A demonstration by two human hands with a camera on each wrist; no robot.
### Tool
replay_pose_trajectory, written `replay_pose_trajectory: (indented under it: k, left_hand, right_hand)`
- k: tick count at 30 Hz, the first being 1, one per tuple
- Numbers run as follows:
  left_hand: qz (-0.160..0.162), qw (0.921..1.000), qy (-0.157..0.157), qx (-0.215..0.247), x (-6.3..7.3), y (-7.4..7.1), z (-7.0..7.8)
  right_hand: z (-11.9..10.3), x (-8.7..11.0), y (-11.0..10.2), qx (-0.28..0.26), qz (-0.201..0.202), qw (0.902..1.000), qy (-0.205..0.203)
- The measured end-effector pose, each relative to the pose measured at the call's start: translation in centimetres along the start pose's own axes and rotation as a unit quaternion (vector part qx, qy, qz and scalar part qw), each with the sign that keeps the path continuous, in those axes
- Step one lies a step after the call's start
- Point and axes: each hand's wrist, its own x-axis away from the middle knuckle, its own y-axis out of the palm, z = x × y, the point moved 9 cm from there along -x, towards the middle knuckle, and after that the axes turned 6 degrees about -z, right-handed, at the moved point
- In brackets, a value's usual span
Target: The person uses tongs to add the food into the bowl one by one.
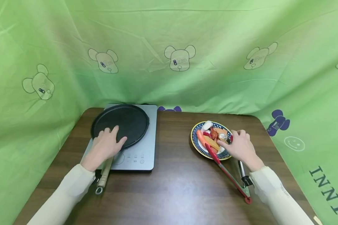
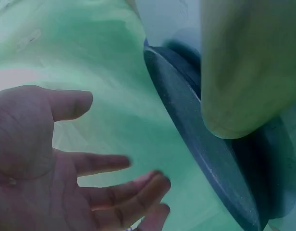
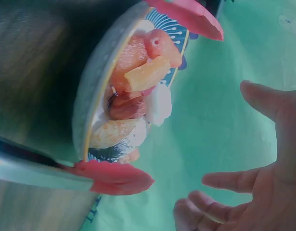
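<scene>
Left hand (image 1: 105, 144) and right hand (image 1: 239, 145) spread wide; tongs (image 1: 232, 179) slant away leftward, tips (image 1: 209, 151) at plate (image 1: 195, 137)

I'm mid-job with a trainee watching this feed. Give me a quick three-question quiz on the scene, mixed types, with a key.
1. What does the frying pan stand on?
2. True or false: the right hand is gripping the tongs.
3. What colour are the tips of the tongs?
A) blue
B) red
C) yellow

Key:
1. The cooktop.
2. False; the right hand holds nothing.
3. B.
</scene>
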Motion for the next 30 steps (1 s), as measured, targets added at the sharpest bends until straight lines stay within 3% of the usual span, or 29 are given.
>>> replay_pose_trajectory:
  k: [8, 17, 22, 25, 30]
  left_hand:
    - [-0.018, 0.9996, 0.024, 0.003, 2.6, 1.1, -0.4]
    - [-0.045, 0.9982, -0.012, 0.039, 4.9, 3.6, -2.3]
    - [-0.046, 0.9963, -0.025, 0.069, 5.9, 4.6, -3.1]
    - [-0.068, 0.993, -0.033, 0.091, 6.6, 5.7, -3.4]
    - [-0.084, 0.9882, -0.045, 0.12, 7.2, 7.0, -3.5]
  right_hand:
    - [1.5, 1.8, 0.9, 0.015, -0.02, 0.9994, 0.024]
    - [3.4, 3.6, 2.5, 0.036, -0.058, 0.996, 0.059]
    - [4.3, 4.7, 4.0, 0.032, -0.117, 0.9891, 0.083]
    - [4.5, 5.0, 4.8, 0.031, -0.156, 0.983, 0.092]
    - [4.2, 5.2, 5.7, 0.021, -0.175, 0.9802, 0.09]
